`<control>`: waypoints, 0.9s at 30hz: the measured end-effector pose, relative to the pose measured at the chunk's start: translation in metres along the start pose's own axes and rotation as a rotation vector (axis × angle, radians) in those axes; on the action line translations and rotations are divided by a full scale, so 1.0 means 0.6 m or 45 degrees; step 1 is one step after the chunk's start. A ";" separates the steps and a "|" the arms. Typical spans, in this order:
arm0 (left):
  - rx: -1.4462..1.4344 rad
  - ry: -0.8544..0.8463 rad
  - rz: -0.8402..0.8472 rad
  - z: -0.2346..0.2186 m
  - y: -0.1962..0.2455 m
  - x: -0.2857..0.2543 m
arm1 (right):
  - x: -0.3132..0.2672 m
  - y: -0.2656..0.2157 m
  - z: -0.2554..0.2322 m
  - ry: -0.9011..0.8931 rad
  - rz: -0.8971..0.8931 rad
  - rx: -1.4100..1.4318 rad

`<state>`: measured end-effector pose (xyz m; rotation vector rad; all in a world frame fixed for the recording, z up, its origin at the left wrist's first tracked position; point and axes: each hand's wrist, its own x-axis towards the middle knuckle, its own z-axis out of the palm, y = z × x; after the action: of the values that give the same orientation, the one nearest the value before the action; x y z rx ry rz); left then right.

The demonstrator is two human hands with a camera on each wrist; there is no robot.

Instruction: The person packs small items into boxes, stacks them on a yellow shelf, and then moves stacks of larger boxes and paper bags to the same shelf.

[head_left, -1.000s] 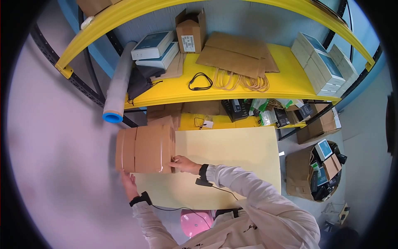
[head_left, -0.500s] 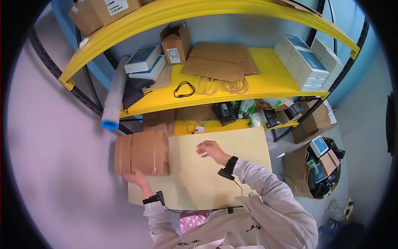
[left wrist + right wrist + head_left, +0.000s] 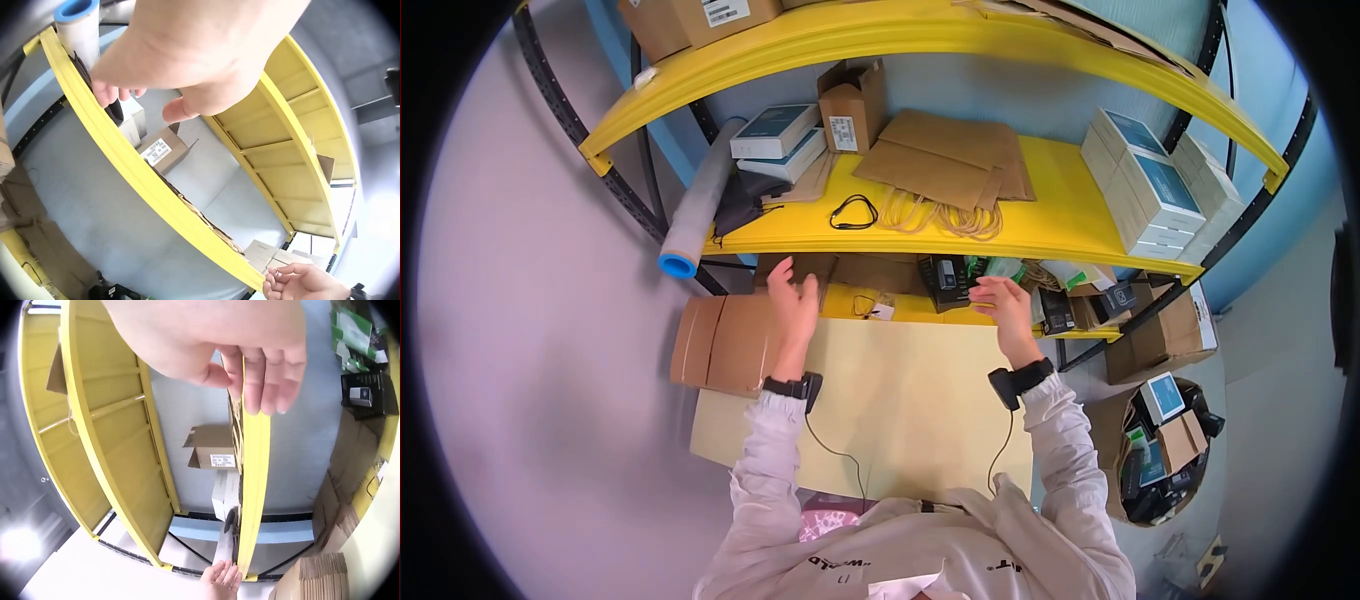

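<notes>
Both hands are raised over the far part of the table (image 3: 900,400), apart from each other and holding nothing. The left hand (image 3: 794,312) is in front of the right part of a bundle of flat brown cardboard (image 3: 725,345) at the table's left end; whether it touches the bundle cannot be told. The right hand (image 3: 1010,312) hovers by the lower shelf, fingers relaxed. In the left wrist view the left hand (image 3: 194,56) has its fingers loosely bent. The right wrist view shows the right hand (image 3: 237,350) with fingers hanging loose.
A yellow shelf (image 3: 800,238) behind the table holds white boxes (image 3: 1145,195), flat brown bags (image 3: 945,155), a black cable (image 3: 854,212) and an open carton (image 3: 852,110). A plastic roll (image 3: 700,200) leans at its left. On the floor at right stands a filled carton (image 3: 1115,430).
The left hand has let go of the cardboard bundle and risen up and to the right. The right hand, off the bundle since the earliest frame, has moved right and toward the shelf.
</notes>
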<state>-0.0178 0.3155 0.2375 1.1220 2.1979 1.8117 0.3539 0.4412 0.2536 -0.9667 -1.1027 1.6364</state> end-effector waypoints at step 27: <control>-0.556 0.040 -0.196 0.082 -0.012 0.428 | -0.015 -0.051 0.135 -0.248 0.014 -0.150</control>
<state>-0.1844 0.5026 0.3132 0.8144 1.7185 2.1040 0.2889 0.4194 0.3072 -0.9028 -1.3400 1.7178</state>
